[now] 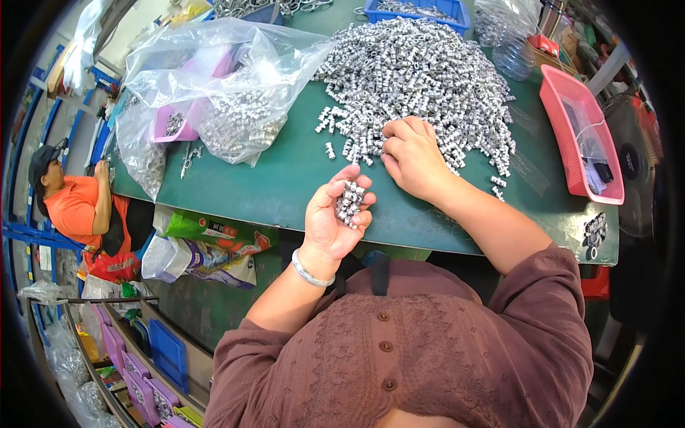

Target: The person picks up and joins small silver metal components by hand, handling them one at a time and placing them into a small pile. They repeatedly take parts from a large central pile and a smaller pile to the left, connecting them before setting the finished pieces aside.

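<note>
A big heap of small silver ribbed metal fittings (421, 78) covers the middle of the green table (264, 189). My left hand (326, 232) is palm up near the table's front edge, its fingers curled round a handful of the same small metal fittings (349, 205). At the heap's near edge my right hand (417, 160) reaches down with its fingers bent and drawn together. Its fingertips touch or nearly touch the fittings there; whatever they pinch is hidden. Several loose fittings (330, 150) lie just left of the heap.
Clear plastic bags (242, 107) of metal parts and a pink scoop (175, 123) lie on the left. Blue trays (421, 13) stand behind the heap. On the right are a pink basket (581, 135) and some dark rings (594, 235). A person in orange (78, 207) works at far left.
</note>
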Demonstrator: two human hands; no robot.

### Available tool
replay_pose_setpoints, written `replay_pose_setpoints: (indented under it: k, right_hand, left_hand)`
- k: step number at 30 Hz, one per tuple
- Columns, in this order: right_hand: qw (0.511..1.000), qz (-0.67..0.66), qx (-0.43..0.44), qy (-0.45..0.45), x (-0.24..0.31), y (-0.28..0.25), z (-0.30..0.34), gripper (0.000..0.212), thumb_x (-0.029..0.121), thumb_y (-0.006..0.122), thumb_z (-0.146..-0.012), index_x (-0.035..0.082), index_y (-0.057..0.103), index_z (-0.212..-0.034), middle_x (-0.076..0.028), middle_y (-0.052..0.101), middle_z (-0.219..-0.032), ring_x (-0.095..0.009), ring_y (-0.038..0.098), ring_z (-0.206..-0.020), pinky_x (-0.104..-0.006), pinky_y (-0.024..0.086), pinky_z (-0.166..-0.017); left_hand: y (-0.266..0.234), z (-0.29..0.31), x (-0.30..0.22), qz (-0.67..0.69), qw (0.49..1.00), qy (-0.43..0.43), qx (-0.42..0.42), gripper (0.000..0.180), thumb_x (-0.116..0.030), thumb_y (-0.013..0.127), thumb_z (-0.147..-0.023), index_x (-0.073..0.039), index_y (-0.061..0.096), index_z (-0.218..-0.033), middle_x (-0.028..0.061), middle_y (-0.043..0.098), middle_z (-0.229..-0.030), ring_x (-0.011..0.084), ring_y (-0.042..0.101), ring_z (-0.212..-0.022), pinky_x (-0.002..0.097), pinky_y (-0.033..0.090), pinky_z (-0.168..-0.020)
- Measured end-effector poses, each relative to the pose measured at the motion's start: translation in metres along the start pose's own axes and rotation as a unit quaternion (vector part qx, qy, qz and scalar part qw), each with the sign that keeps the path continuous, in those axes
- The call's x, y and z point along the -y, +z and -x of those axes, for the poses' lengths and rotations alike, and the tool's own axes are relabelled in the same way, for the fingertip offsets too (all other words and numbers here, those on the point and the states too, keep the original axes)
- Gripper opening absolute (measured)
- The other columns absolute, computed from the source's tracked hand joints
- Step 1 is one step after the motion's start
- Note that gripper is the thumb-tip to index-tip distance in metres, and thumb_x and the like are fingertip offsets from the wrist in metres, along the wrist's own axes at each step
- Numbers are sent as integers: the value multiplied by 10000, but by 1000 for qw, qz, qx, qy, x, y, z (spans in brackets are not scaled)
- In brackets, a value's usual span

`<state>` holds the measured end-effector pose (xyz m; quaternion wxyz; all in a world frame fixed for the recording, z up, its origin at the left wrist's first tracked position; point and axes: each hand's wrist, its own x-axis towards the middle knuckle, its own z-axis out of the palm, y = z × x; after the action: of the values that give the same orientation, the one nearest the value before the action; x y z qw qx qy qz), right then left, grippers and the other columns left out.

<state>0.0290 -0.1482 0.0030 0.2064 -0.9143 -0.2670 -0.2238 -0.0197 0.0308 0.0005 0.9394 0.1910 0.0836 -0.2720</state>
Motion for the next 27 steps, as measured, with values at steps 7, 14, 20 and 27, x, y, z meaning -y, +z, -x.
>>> replay_pose_setpoints:
  k: [7,14,20,27]
  right_hand:
    - [976,-209,-52,-36,4,-8,1,131,24,613,-710,47,543,-818,-80,558,-922,-267,509,-898,-362,397,-779]
    - [953,-295,-7,-65,17,-14,6,150,-8,604,-734,37,533,-858,-91,589,-829,-256,589,-761,-322,467,-662]
    - [933,-357,-28,-28,21,-17,6,142,-4,592,-727,29,550,-859,-97,566,-771,-260,562,-726,-326,451,-638]
    - [935,-350,-42,-47,24,-19,5,216,-5,599,-726,27,548,-934,-90,572,-777,-246,573,-730,-321,455,-648]
  left_hand:
    - [-1,1,1,-83,994,43,-48,212,-219,548,-857,-86,535,-1023,39,562,-834,162,527,-685,210,387,-454]
    - [13,2,4,-180,980,75,-45,204,-221,531,-876,-84,535,-1028,30,549,-820,124,496,-656,176,352,-431]
    - [13,3,3,-167,983,60,-43,238,-205,517,-884,-72,512,-1081,28,540,-802,111,483,-627,163,336,-417]
    - [15,2,5,-196,976,82,-43,238,-214,495,-894,-65,503,-1079,27,532,-796,108,469,-623,163,337,-414]
